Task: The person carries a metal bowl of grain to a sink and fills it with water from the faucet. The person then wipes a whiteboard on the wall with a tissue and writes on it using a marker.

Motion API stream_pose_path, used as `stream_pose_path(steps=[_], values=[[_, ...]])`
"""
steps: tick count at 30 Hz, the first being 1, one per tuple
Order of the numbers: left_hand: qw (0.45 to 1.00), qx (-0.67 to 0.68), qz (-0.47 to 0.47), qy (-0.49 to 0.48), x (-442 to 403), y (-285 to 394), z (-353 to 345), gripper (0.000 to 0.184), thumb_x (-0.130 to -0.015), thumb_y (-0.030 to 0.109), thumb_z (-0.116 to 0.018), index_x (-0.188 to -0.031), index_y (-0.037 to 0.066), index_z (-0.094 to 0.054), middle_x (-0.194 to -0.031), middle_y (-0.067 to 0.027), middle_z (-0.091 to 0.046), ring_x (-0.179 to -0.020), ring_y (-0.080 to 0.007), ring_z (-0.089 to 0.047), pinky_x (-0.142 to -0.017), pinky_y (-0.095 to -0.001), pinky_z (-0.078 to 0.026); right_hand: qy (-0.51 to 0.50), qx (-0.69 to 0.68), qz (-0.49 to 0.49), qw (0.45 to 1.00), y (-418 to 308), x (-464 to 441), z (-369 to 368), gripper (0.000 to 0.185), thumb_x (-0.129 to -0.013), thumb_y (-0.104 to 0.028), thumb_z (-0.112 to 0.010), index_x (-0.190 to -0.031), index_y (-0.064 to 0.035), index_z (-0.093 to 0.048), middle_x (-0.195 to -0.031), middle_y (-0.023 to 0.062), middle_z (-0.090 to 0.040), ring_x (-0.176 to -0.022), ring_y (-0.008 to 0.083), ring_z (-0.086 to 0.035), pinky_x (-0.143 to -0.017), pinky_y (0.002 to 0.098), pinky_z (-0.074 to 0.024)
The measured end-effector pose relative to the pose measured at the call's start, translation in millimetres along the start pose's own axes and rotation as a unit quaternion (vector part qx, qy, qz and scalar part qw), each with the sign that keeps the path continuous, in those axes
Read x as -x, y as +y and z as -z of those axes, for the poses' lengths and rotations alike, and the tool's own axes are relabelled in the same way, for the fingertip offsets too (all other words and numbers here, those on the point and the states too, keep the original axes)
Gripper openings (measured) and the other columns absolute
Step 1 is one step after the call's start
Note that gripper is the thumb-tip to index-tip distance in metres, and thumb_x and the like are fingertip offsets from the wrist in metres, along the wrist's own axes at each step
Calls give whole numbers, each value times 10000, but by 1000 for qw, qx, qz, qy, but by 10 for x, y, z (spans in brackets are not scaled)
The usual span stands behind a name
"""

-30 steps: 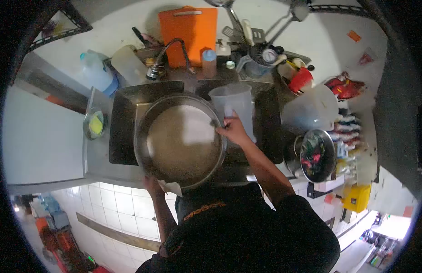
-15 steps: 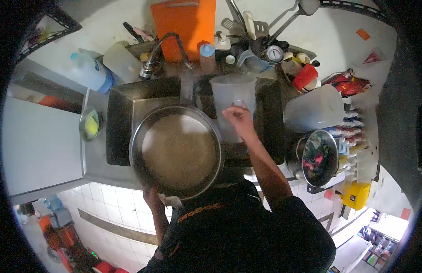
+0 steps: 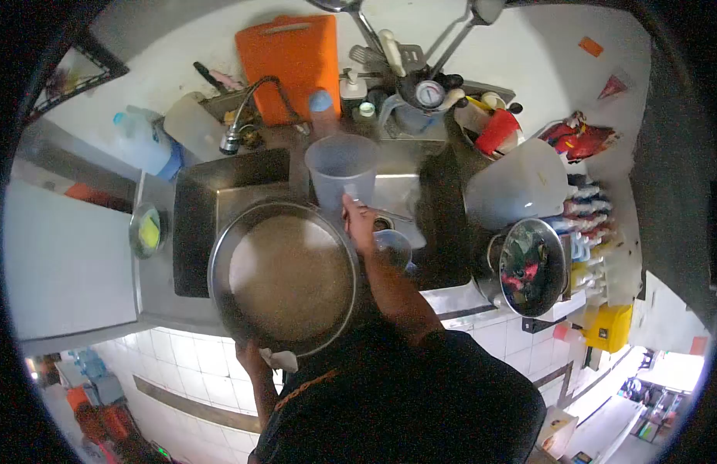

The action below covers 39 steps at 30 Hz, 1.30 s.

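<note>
A large round metal basin [image 3: 345, 325], holding something pale brown, rests over the front of the sink. My left hand [image 3: 252, 358] grips its near rim, fingers partly hidden; a piece of white cloth [image 3: 281, 361] hangs beside them. With my right hand [image 3: 360, 220] I hold a translucent plastic pitcher [image 3: 339, 170] by its handle, upright over the divider between the two sink bowls. Whether anything is in the pitcher I cannot tell. Down in the right sink bowl [image 3: 447, 224] lie a clear round container [image 3: 395, 247] and a thin-handled utensil.
Behind the sink stand a faucet [image 3: 230, 141], an orange cutting board [image 3: 289, 69] and a clear jug [image 3: 416, 116] near several utensils. A big translucent container [image 3: 513, 185] and a metal pot [image 3: 532, 267] are on the right. At left sits a small bowl with a yellow sponge [image 3: 149, 231].
My right hand has carried the pitcher leftward, from over the right sink bowl to the divider beside the basin. My left hand keeps its hold on the basin. The whole view has shifted slightly.
</note>
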<state>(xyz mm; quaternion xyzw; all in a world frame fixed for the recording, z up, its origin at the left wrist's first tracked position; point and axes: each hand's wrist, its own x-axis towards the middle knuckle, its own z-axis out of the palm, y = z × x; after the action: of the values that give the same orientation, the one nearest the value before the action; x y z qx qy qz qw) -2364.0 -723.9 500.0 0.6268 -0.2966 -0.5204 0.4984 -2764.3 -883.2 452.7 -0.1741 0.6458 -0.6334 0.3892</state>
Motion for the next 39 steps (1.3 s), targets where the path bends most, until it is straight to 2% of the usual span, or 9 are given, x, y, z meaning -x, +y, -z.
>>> stream_pose_path(steps=[5,8,12,16,20,29,34,36,39], values=[[995,-36,89,19,-24,73,44,375,-855,95,-632,-1209,-14,-574,-1042,-116,-639,-899,-230,-625,-783,-389,-511,-26,-70,-4,997,207,-39,-42,459,-944,-406,-692,-615,-115,-560,-499,-14,-497,-402,104,-456,-417,301,-328],[999,40,-4,8,33,28,-77,344,-849,105,-640,-1172,-2,-588,-990,-96,-641,-798,-207,-626,-692,-356,-508,-41,-62,-16,997,299,13,5,449,-957,-430,-662,-646,-117,-579,-542,-10,-535,-413,99,-467,-417,300,-334],[1000,-5,3,29,20,34,-13,339,-823,100,-645,-1144,6,-593,-933,-67,-637,-670,-180,-608,-562,-319,-485,-50,-62,-20,997,621,31,149,467,-965,-377,-662,-606,-81,-627,-531,4,-556,-470,94,-505,-469,269,-355],[999,-20,11,29,14,14,-5,361,-813,105,-645,-1156,14,-582,-878,-57,-621,-612,-169,-594,-506,-318,-477,-25,116,122,985,1546,-180,331,433,-992,-348,-611,-660,-76,-669,-614,31,-627,-563,136,-584,-522,322,-422],[999,-25,28,24,48,112,-47,352,-824,130,-650,-1149,14,-586,-847,-59,-610,-584,-167,-582,-487,-318,-473,-78,150,83,982,1582,-41,366,406,-981,-352,-610,-696,-70,-677,-656,41,-643,-580,144,-591,-540,326,-431],[1000,-13,0,-13,-42,-161,139,289,-895,107,-605,-1156,-16,-597,-1018,-80,-658,-883,-190,-615,-780,-337,-494,-153,226,-75,959,1824,292,879,363,-957,-361,-606,-778,-59,-694,-750,61,-677,-618,162,-608,-579,335,-453],[998,8,66,-3,161,269,-117,255,-904,135,-617,-1120,0,-605,-899,-37,-647,-750,-142,-588,-640,-304,-473,-154,268,-166,936,1417,-50,1176,352,-944,-367,-604,-823,-52,-704,-802,73,-697,-639,173,-617,-601,340,-465],[999,-21,-2,36,189,157,-198,193,-901,155,-639,-1035,22,-599,-743,2,-592,-607,-98,-521,-520,-283,-418,-125,248,-177,944,1087,-184,1168,350,-939,-369,-604,-841,-50,-708,-822,77,-704,-648,177,-621,-610,342,-470],[997,-83,5,3,114,-316,159,204,-895,183,-661,-999,15,-611,-735,-21,-602,-617,-114,-532,-536,-298,-428,-88,222,-95,966,519,-263,892,350,-931,-372,-602,-868,-46,-713,-853,84,-716,-660,183,-626,-623,345,-477]])
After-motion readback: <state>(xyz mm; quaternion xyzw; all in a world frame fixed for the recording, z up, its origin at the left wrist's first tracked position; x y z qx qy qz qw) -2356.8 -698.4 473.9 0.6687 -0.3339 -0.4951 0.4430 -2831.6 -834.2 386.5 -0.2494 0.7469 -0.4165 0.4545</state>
